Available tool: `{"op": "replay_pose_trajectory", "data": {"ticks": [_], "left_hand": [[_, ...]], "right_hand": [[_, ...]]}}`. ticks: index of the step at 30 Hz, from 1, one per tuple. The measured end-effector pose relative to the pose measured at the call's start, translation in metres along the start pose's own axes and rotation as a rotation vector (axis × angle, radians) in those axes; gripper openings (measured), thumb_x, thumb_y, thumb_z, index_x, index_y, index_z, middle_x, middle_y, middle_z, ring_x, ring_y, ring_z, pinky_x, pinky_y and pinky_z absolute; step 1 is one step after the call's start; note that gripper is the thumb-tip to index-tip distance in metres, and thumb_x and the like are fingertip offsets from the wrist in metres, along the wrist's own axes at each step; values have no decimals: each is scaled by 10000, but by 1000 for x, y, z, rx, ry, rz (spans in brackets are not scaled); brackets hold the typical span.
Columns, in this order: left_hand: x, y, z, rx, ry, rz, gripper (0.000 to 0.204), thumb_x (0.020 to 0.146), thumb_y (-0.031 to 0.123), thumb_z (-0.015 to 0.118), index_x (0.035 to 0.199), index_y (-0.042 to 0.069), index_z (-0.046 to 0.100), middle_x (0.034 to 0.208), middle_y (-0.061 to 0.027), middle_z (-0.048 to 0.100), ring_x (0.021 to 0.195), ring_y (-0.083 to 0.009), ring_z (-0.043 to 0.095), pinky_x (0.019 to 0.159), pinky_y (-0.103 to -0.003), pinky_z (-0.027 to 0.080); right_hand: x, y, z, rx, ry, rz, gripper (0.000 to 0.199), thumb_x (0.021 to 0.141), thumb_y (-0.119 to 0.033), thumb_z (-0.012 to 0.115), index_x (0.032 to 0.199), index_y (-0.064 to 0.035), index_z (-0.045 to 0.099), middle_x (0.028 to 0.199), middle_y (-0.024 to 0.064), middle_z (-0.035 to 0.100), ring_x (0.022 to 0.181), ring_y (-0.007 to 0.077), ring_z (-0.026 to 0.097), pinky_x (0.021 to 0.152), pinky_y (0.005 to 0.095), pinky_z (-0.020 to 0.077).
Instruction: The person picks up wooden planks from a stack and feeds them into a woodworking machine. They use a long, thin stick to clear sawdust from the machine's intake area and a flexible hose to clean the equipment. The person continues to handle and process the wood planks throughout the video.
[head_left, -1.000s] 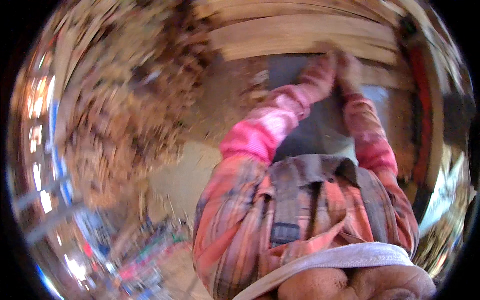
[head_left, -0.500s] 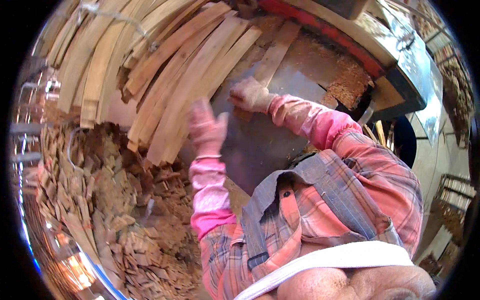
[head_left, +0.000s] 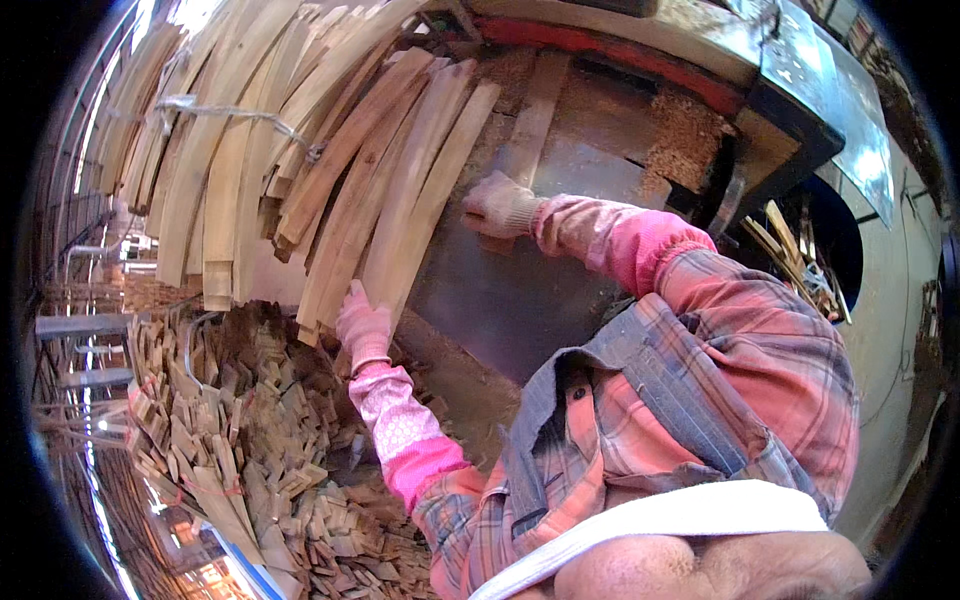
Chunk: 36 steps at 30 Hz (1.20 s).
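Note:
My left hand [head_left: 363,330], in a pinkish glove, is at the near ends of the loose wooden strips [head_left: 400,190]. Its fingers close on the end of one strip, one finger pointing along the wood; the thumb side is partly hidden. My right hand [head_left: 500,205], also gloved, is curled in a fist over the near part of a single wooden board [head_left: 540,110]. That board lies on the dark metal machine table [head_left: 490,305] and runs away under the red-edged housing. A short bit of it shows below the fist. Pink sleeve covers reach up both forearms.
A tied bundle of wooden strips [head_left: 225,170] lies at the far left. Wood offcuts [head_left: 290,450] are heaped at the lower left. Sawdust [head_left: 685,140] sits beside the machine housing [head_left: 780,150]. Scrap sticks [head_left: 790,250] stand in a dark round opening at the right.
My left hand has gone from raised and spread over the table, left and nearer to me, onto the strip ends. My right hand stays on the board. The view has shifted slightly.

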<state>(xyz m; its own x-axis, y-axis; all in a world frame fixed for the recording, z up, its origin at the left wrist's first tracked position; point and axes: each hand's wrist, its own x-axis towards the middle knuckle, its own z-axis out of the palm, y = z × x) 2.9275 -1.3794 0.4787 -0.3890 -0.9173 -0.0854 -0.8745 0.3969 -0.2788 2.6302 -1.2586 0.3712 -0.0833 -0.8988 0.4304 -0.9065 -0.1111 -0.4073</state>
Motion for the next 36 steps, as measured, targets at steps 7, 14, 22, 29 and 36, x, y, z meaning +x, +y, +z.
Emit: {"op": "replay_pose_trajectory", "data": {"ticks": [7, 14, 22, 29, 36], "left_hand": [[-1, -45, 47, -532, 125, 125, 567, 879, 354, 721, 1334, 33, 614, 1264, -212, 669, 1174, -344, 641, 1019, -423, 485], [-24, 1, 7, -990, -84, 153, 324, 937, 199, 711, 1176, -19, 701, 1043, -104, 759, 890, -199, 702, 838, -309, 551], [-109, 73, 32, -1351, -366, 338, 335, 968, 105, 684, 1273, -33, 658, 1133, -58, 721, 1015, -103, 652, 883, -267, 531], [-148, 150, 56, -999, 33, 583, 396, 916, 145, 700, 1278, -8, 649, 1158, -131, 704, 1028, -271, 678, 894, -378, 534], [-153, 174, 73, -631, 207, 740, 572, 854, 350, 688, 1312, 21, 587, 1319, -206, 558, 1107, -415, 593, 960, -514, 483]], "right_hand": [[-44, -24, -33, 16, 58, 3, 268, 838, -314, 628, 931, -80, 719, 886, 162, 688, 929, 380, 671, 811, 508, 522], [-109, -33, -68, 132, -122, 252, 248, 878, -305, 625, 979, -102, 725, 997, 166, 691, 999, 396, 650, 863, 492, 521], [-139, -44, -124, 85, 21, 263, 319, 858, -288, 682, 1146, -157, 719, 1160, 85, 689, 1148, 328, 616, 977, 480, 477], [-119, 4, -80, -144, 89, 57, 328, 811, -317, 681, 1049, -93, 702, 1140, 116, 672, 1127, 330, 605, 962, 474, 476], [-91, 91, -69, -124, 214, 116, 261, 811, -304, 662, 872, -59, 726, 938, 180, 691, 961, 379, 650, 852, 506, 510]]}}
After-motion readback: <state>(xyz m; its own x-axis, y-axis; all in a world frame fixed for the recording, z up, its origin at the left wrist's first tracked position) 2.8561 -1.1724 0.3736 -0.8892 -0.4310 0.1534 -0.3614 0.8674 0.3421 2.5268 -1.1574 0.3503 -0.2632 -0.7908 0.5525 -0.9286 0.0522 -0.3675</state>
